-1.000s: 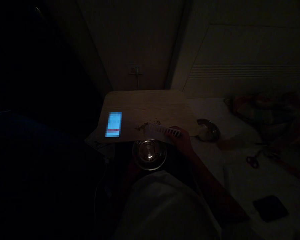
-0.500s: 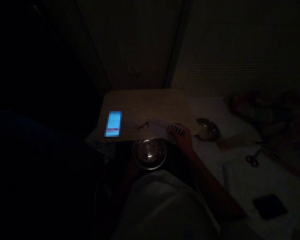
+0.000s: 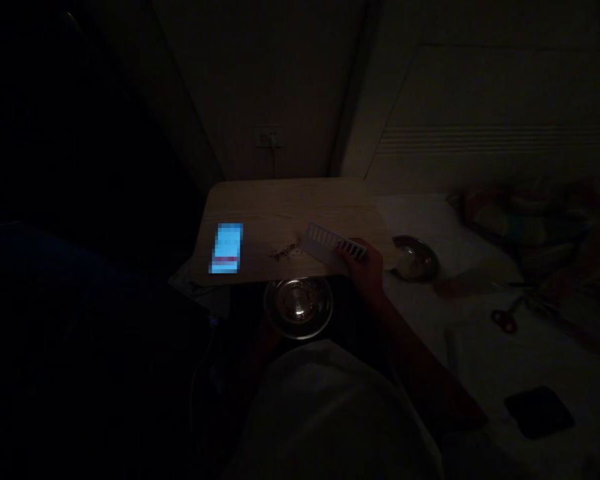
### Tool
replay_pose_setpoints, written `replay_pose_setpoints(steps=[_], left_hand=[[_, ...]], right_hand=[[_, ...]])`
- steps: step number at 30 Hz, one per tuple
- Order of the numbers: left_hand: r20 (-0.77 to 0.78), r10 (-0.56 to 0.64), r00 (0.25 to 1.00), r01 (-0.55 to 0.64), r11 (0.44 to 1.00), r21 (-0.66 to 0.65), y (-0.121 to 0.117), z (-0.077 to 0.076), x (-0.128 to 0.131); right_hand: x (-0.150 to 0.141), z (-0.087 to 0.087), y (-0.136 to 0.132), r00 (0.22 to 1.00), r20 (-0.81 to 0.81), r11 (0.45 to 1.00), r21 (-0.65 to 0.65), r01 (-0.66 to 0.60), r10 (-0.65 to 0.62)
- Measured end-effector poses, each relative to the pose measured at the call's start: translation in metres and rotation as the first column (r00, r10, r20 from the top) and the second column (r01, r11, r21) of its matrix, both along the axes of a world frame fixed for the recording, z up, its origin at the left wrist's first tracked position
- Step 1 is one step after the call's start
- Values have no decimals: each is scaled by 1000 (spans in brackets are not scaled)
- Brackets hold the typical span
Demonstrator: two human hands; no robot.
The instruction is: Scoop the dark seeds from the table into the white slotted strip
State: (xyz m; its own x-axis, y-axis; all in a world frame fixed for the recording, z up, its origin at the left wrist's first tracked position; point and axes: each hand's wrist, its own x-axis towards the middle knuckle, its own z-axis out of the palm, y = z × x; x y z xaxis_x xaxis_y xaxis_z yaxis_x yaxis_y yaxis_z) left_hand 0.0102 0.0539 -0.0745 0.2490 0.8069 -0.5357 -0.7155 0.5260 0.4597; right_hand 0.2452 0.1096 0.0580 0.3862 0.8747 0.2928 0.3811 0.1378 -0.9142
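Note:
My right hand grips a pale, flat piece with a row of rectangular slots, its exact kind unclear. It is tilted over the small wooden table, its far end close to a scatter of small dark bits. Below the table's near edge, my left hand is dim and mostly hidden at the left side of a shiny metal bowl, which it seems to hold. Some small dark specks lie inside the bowl.
A lit phone lies on the table's left side. To the right, on a white sheet, are another metal bowl, scissors and a dark square item. A cable runs from the wall socket behind the table.
The slotted piece has tipped slightly in my right hand, and its slots show more clearly. The bowl and my left hand stay nearly where they were.

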Motion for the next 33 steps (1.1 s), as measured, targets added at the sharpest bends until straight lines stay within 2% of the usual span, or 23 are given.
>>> replay_pose_setpoints(steps=[4, 8, 33], left_hand=[[-26, 16, 1000, -16, 1000, 3, 0, 0, -2], [-38, 16, 999, -15, 1000, 7, -2, -2, -3], [-35, -32, 999, 34, 999, 32, -1, 1, -1]], right_hand=[[2, 3, -4, 999, 10, 998, -31, -53, 53], [4, 4, -5, 1000, 7, 999, -30, -21, 22], [4, 4, 11, 989, 22, 988, -37, -148, 149]])
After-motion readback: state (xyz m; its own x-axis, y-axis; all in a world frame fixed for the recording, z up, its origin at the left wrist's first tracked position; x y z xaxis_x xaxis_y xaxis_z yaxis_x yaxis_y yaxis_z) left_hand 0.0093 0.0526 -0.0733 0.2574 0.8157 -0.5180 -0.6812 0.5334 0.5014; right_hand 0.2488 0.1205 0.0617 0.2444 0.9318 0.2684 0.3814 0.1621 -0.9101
